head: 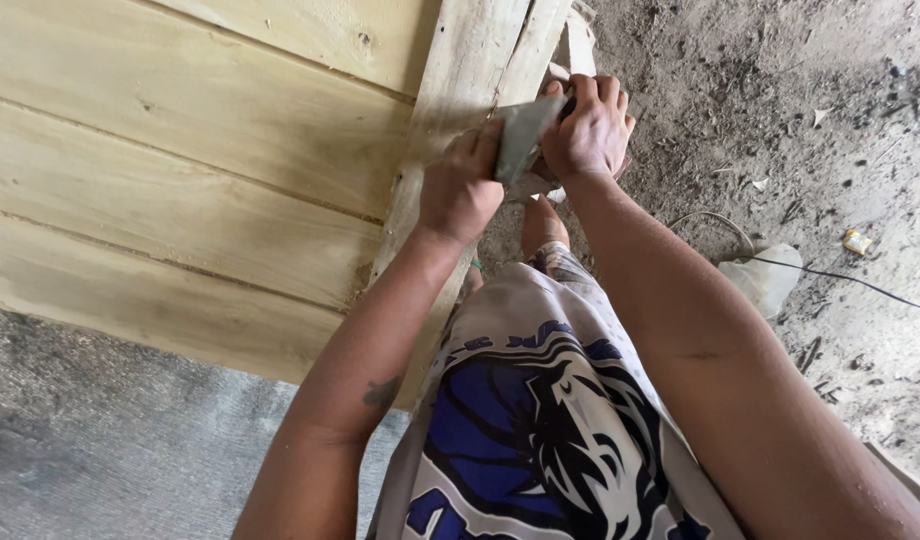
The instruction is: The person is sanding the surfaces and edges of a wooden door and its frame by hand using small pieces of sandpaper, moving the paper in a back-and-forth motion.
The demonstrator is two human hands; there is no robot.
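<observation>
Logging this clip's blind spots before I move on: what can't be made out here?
- Head view: the grey sheet under both hands; its lower part is hidden by the left hand and right hand.
- The plank edge is blurred at the contact.
- The foot is mostly hidden by the shirt.
- The small yellow scrap is too small to identify.
</observation>
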